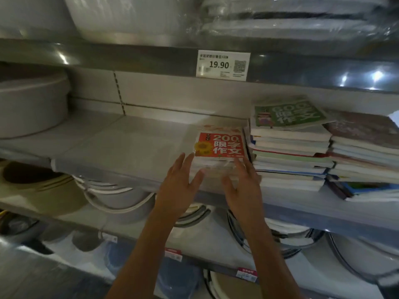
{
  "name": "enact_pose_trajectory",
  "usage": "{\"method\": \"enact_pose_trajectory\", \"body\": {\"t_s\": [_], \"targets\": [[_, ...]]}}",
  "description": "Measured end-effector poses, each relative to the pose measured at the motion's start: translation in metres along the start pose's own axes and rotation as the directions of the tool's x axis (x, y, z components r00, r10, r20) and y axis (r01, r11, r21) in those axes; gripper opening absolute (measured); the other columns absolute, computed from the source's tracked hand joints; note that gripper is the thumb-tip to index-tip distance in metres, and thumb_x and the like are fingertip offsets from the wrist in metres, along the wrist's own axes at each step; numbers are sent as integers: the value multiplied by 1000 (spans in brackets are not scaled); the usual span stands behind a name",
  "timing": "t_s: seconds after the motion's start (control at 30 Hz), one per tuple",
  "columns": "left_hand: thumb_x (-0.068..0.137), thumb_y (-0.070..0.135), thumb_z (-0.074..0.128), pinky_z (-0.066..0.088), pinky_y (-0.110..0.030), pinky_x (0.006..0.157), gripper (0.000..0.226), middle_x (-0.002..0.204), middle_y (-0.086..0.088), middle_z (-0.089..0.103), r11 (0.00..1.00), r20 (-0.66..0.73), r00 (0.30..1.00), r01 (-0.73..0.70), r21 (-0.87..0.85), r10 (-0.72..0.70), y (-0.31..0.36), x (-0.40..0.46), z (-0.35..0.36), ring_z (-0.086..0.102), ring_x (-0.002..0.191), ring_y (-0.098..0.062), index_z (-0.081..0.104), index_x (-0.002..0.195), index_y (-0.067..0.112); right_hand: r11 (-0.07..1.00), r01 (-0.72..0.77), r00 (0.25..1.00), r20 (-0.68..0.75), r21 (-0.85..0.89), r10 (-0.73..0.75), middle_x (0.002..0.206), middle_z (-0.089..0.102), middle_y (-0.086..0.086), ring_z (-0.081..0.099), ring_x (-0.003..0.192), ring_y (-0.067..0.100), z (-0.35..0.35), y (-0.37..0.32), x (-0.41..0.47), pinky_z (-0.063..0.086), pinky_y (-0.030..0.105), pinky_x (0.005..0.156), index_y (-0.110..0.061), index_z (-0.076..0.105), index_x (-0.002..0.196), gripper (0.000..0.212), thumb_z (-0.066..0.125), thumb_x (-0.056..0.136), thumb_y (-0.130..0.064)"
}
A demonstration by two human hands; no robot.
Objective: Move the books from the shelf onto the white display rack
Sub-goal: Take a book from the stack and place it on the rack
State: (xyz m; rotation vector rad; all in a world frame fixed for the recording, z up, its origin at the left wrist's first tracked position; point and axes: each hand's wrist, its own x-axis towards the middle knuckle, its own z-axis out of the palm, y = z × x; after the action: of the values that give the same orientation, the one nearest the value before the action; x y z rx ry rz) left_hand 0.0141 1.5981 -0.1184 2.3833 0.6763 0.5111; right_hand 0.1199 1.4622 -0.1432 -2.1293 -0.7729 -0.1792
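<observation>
Shelf: grey metal shelf board (121, 143), bare on its left half, in a dim shop aisle.
Books: short stack topped by a red-covered book (220, 145) near the front edge; taller stack with a green cover (289, 114) just right of it; a third stack (364, 152) farther right.
Left hand (178, 186): fingers straight, holding nothing, at the red stack's left front corner.
Right hand (243, 186): fingers relaxed, empty, at its right front corner; contact unclear.
Price tag (223, 65): on the upper shelf rail, reads 19.90.
Surroundings: pale round basins (32, 102) at left and on the shelves below.
</observation>
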Motion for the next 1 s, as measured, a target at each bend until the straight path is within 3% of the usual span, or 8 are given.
{"method": "enact_pose_trajectory", "body": {"t_s": [0.13,0.3,0.4,0.53,0.63,0.7,0.77,1.0], "targets": [[101,54,36,28,-40,115,63,165,-4,17,997,47,996,-71,-10,71,-13,25,2,26,149,-25,22,157,28,992,-82,994,-81,-98,74,159,27,13,28,143,33,16,-9,8,28,45,114,-13,36,151,60,57,96,-24],[103,50,39,38,-41,107,56,163,-9,22,986,91,985,-141,-86,149,-16,46,11,37,142,-30,26,155,31,961,-188,976,-152,-203,159,158,22,23,26,139,45,27,-14,12,32,64,109,-6,33,150,63,59,94,-21],[104,48,38,41,-42,105,59,165,-11,16,988,129,980,-144,-62,151,-18,54,18,42,139,-34,21,157,28,935,-211,969,-187,-284,162,152,31,31,32,135,49,31,-19,16,29,61,112,0,35,148,61,56,94,-21],[105,45,35,43,-45,104,62,166,-16,5,984,161,972,-176,31,169,-20,57,23,45,136,-41,8,159,29,873,-229,965,-214,-430,148,140,43,32,43,121,46,35,-24,20,39,54,101,2,44,141,59,57,93,-31],[107,44,30,44,-46,100,53,154,-25,32,993,165,980,-113,33,106,-17,57,22,51,127,-45,19,157,34,830,-255,958,-245,-497,148,130,49,27,46,113,40,35,-27,26,43,45,93,0,50,136,57,52,96,-41],[107,44,28,47,-44,91,48,124,-20,58,994,133,985,-113,2,112,-18,59,23,60,110,-40,29,154,32,834,-268,954,-256,-482,158,129,49,27,46,112,40,35,-29,28,42,45,93,0,50,136,57,51,97,-41],[106,44,28,49,-43,86,47,112,-16,61,994,109,989,-105,3,104,-20,61,24,62,102,-35,32,152,31,852,-294,949,-234,-433,209,135,42,28,42,116,43,37,-31,29,38,46,98,-4,45,141,58,49,98,-42],[105,48,27,47,-41,91,49,118,-15,59,998,112,992,-61,-24,64,-19,61,21,61,107,-34,36,150,31,905,-293,947,-227,-309,229,148,33,27,37,129,44,47,-26,26,32,48,108,-13,42,146,64,60,93,-43]]}}
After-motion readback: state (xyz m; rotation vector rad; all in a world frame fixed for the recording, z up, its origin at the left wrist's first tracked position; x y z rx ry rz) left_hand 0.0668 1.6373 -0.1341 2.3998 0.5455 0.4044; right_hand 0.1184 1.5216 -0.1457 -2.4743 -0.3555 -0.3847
